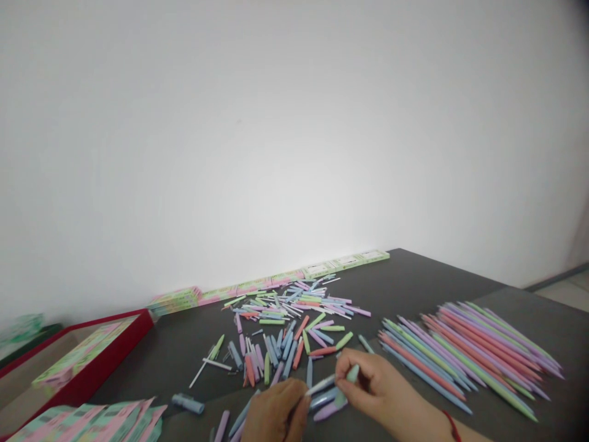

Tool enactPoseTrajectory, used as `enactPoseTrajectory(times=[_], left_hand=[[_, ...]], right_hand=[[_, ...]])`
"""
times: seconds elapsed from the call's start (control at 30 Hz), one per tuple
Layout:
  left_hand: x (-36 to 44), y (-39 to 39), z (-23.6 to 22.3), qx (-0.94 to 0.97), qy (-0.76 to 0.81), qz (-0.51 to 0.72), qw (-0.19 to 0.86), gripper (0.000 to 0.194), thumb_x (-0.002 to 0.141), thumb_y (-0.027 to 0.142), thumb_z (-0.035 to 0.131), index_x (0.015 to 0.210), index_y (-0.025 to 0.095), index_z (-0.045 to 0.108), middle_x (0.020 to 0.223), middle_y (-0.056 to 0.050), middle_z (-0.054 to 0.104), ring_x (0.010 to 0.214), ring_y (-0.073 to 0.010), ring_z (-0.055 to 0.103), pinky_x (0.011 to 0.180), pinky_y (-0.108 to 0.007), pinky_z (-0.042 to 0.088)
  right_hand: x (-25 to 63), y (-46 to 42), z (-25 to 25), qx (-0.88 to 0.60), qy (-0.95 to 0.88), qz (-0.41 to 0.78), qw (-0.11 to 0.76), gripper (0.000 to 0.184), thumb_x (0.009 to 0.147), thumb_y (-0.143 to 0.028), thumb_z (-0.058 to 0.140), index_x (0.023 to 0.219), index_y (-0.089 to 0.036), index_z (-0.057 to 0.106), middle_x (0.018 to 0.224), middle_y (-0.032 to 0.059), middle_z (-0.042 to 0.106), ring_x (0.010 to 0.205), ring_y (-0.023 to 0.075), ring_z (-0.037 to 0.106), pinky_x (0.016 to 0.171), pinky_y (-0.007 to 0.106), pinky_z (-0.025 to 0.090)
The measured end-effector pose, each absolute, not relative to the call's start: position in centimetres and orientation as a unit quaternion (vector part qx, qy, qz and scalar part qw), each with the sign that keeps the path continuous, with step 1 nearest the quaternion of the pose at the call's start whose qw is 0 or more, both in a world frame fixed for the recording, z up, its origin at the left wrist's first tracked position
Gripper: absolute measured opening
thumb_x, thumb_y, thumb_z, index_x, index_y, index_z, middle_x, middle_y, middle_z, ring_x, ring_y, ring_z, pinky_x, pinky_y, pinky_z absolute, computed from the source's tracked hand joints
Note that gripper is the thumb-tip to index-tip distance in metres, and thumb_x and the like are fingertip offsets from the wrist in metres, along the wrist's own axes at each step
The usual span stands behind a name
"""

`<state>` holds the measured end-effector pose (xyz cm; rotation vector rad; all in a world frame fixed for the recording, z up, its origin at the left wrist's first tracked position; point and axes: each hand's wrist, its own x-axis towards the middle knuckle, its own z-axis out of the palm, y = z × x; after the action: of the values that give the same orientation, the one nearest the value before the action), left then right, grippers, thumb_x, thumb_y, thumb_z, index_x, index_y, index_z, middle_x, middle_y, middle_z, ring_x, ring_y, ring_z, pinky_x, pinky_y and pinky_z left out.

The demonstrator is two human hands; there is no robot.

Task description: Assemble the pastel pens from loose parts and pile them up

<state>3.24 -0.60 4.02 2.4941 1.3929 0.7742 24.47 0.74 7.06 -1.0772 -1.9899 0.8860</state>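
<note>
At the bottom middle, my left hand point(276, 412) has its fingers closed; a thin white pen refill point(319, 387) extends from its fingertips toward the right hand. Just to the right, my right hand point(377, 382) pinches a pale green pointed pen part point(352, 374). Whether the refill touches that green part is hidden by the fingers. Below and between the hands lie a blue pen part point(323, 399) and a purple pen part point(326, 411). Past the hands is a loose group of pastel pen barrels and caps point(276, 347).
A larger heap of pen parts point(294, 301) lies farther back. Long pastel pens point(488, 350) lie in rows at right. Flat printed boxes point(257, 284) line the wall. At left are a red box point(92, 368) and printed packets point(92, 422). A blue cap point(188, 403) lies near them.
</note>
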Motion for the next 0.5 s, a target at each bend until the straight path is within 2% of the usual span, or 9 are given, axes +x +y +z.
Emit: enactPoseTrajectory(times=[0.17,0.27,0.5], left_hand=[[3.3,-0.6,4.0,0.846,0.477,0.221,0.093,0.026,0.091,0.029,0.036,0.074,0.021,0.055,0.066,-0.002,0.06,0.061,-0.0156,0.056,0.056,-0.023,0.035],[3.4,-0.6,3.9,0.852,0.471,0.21,0.093,0.027,0.091,0.029,0.036,0.074,0.021,0.055,0.068,-0.002,0.061,0.061,-0.0158,0.056,0.056,-0.023,0.035],[2.9,-0.3,3.9,0.788,0.539,0.27,0.125,0.028,0.09,0.033,0.039,0.067,0.022,0.051,0.065,0.0,0.057,0.062,-0.0158,0.054,0.057,-0.023,0.036]], right_hand=[[24.4,0.6,6.7,-0.422,-0.771,0.331,0.343,0.005,0.078,-0.019,0.054,0.082,-0.019,0.057,0.061,-0.0046,0.049,0.052,0.0092,0.042,0.049,0.019,0.031],[24.3,0.5,6.5,-0.426,-0.781,0.313,0.334,0.005,0.078,-0.019,0.054,0.078,-0.018,0.059,0.061,-0.004,0.05,0.053,0.0094,0.043,0.049,0.019,0.031],[25.1,1.7,6.0,-0.445,-0.781,0.285,0.333,0.008,0.079,-0.017,0.051,0.078,-0.018,0.059,0.07,-0.001,0.06,0.058,0.0108,0.05,0.056,0.02,0.036]])
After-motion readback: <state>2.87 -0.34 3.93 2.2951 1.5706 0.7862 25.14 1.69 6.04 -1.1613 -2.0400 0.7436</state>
